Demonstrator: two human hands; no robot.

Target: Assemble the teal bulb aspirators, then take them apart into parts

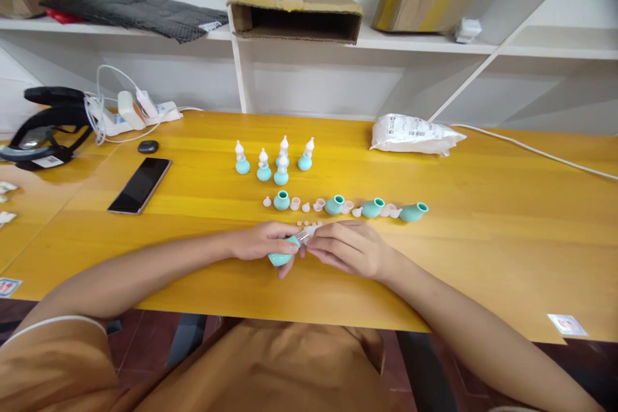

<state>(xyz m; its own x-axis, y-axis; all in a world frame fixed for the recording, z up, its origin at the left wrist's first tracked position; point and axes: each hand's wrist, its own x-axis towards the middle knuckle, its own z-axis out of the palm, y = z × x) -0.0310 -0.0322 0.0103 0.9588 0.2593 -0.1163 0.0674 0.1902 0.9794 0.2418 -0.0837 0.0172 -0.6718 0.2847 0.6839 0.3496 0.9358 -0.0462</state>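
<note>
1. The person's left hand [258, 241] is wrapped around a teal rubber bulb [282, 257] at the near middle of the yellow table [483, 257], holding it just above or on the surface; which one cannot be told.
2. The right hand [350, 248] pinches a small clear tip piece [306, 235] between its fingertips and holds it at the bulb's mouth, touching the left hand.
3. To seat the tip well, in judgement, the bulb's opening should face the right hand squarely and the tip should go in straight, with the left grip firm but not squashing the bulb so far that the neck deforms.
4. Finished pieces [273, 161], bulbs with white tips, stand upright in a group farther back: five are counted.
5. Bare teal bulbs [352, 206] lie in a row between that group and the hands: four are counted, one upright at the left and three on their sides.
6. Small pale parts [318, 205] are scattered among that row; roughly ten, too small to count surely.
7. A black phone [140, 185] lies to the left, and a white packet [415, 135] lies far right.
</note>
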